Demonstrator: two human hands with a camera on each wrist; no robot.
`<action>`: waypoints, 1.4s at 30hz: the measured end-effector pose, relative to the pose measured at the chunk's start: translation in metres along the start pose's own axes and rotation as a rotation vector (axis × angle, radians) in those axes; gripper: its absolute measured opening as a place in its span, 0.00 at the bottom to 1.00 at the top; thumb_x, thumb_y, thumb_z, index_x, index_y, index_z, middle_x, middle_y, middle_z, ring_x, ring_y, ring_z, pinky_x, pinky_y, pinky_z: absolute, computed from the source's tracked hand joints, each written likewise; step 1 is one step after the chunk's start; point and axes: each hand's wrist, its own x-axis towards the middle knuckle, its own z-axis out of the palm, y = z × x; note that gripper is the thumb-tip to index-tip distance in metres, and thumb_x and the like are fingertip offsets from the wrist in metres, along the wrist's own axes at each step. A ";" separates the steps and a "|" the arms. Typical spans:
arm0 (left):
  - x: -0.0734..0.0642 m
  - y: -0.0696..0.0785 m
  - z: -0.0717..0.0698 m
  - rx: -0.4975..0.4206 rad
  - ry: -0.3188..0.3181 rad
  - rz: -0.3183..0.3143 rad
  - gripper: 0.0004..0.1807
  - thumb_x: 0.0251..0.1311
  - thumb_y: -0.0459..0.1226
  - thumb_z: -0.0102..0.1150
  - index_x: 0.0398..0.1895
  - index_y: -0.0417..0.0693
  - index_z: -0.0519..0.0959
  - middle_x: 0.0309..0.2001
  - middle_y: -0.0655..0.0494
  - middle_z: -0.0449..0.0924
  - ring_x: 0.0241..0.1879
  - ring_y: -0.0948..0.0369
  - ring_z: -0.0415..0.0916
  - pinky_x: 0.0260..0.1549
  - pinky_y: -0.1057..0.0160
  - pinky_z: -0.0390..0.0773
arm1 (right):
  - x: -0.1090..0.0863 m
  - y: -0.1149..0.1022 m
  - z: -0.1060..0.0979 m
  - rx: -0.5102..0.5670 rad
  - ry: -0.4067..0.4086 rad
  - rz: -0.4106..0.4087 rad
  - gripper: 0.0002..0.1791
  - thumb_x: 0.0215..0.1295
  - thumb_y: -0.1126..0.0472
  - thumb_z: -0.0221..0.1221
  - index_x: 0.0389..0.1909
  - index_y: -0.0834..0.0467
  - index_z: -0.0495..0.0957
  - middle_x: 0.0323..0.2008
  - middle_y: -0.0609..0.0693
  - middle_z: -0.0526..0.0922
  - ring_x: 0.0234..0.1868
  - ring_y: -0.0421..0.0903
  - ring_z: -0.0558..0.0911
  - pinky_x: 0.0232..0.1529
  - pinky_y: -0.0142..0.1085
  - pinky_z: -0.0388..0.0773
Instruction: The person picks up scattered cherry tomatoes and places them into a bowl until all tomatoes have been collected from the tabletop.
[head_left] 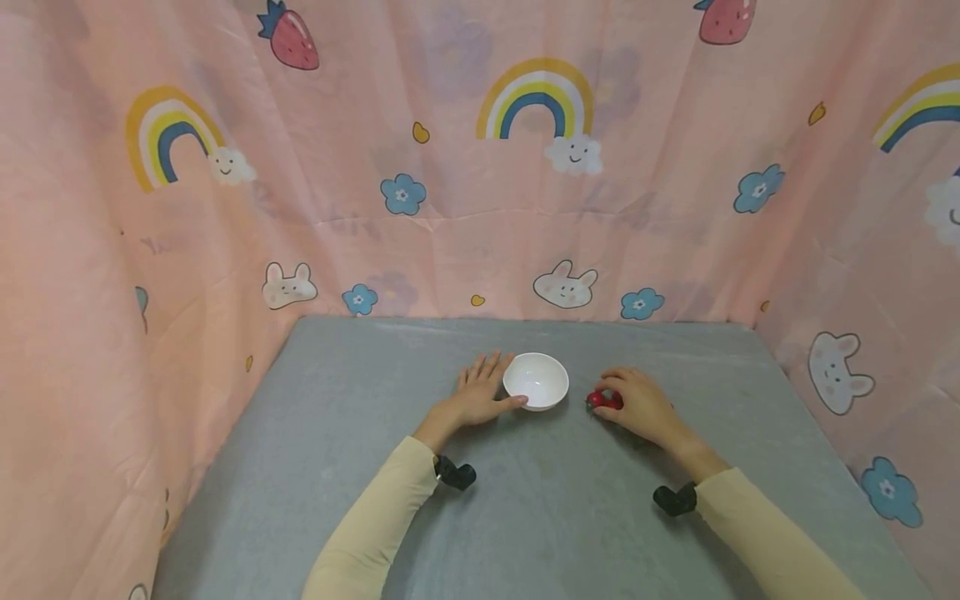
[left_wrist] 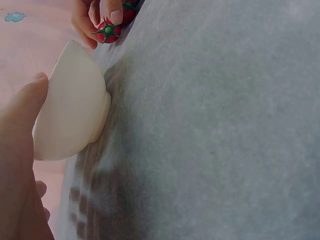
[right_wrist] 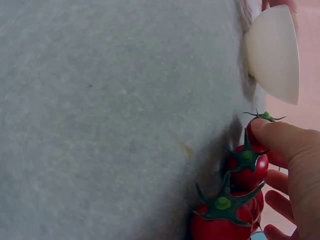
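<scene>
A small white bowl (head_left: 536, 382) stands upright on the grey table. My left hand (head_left: 482, 396) lies along its left side with fingers spread and straight. The left thumb reaches the bowl's near rim, as the left wrist view also shows. To the right of the bowl, my right hand (head_left: 637, 404) pinches a red cherry tomato (right_wrist: 255, 131) with a green stem between thumb and fingers. Close beside that hand, in the right wrist view, are more cherry tomatoes (right_wrist: 222, 220) with green, star-shaped stems; the hand mostly hides them in the head view.
The grey table (head_left: 525, 525) spreads around both hands. A pink curtain (head_left: 465, 242) with rainbows, flowers and rabbits hangs along its back and sides. Each wrist carries a black camera (head_left: 457, 473) on a strap.
</scene>
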 end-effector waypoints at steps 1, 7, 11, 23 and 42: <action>0.000 0.000 0.000 -0.001 0.000 -0.001 0.49 0.65 0.69 0.42 0.81 0.59 0.40 0.82 0.50 0.36 0.81 0.44 0.32 0.74 0.35 0.40 | 0.000 0.000 -0.001 0.000 -0.001 0.001 0.24 0.57 0.49 0.70 0.50 0.59 0.83 0.57 0.61 0.79 0.61 0.62 0.74 0.64 0.63 0.66; 0.001 0.001 0.000 -0.012 -0.004 -0.005 0.49 0.64 0.69 0.43 0.81 0.59 0.40 0.82 0.50 0.36 0.81 0.44 0.33 0.74 0.36 0.41 | 0.003 0.000 -0.005 -0.009 0.016 -0.013 0.26 0.56 0.52 0.71 0.53 0.62 0.81 0.57 0.62 0.79 0.61 0.62 0.74 0.64 0.64 0.66; 0.000 0.001 0.000 -0.017 -0.003 -0.004 0.50 0.64 0.69 0.44 0.81 0.59 0.40 0.82 0.49 0.37 0.81 0.43 0.34 0.74 0.35 0.41 | 0.006 0.000 -0.008 -0.011 0.032 -0.028 0.24 0.56 0.53 0.71 0.51 0.62 0.82 0.57 0.63 0.79 0.61 0.63 0.73 0.64 0.65 0.65; -0.001 0.001 0.001 -0.026 0.001 -0.018 0.50 0.63 0.69 0.45 0.81 0.61 0.39 0.82 0.49 0.40 0.81 0.44 0.35 0.74 0.36 0.41 | 0.018 -0.005 -0.027 -0.048 0.011 -0.010 0.24 0.57 0.51 0.71 0.51 0.59 0.82 0.59 0.62 0.78 0.62 0.62 0.73 0.64 0.62 0.68; -0.001 0.002 0.002 -0.001 -0.004 -0.018 0.51 0.63 0.69 0.45 0.81 0.60 0.38 0.81 0.49 0.41 0.80 0.44 0.37 0.74 0.36 0.43 | 0.034 -0.029 -0.049 -0.064 -0.014 -0.007 0.23 0.59 0.49 0.69 0.51 0.57 0.83 0.62 0.60 0.77 0.65 0.61 0.72 0.66 0.62 0.66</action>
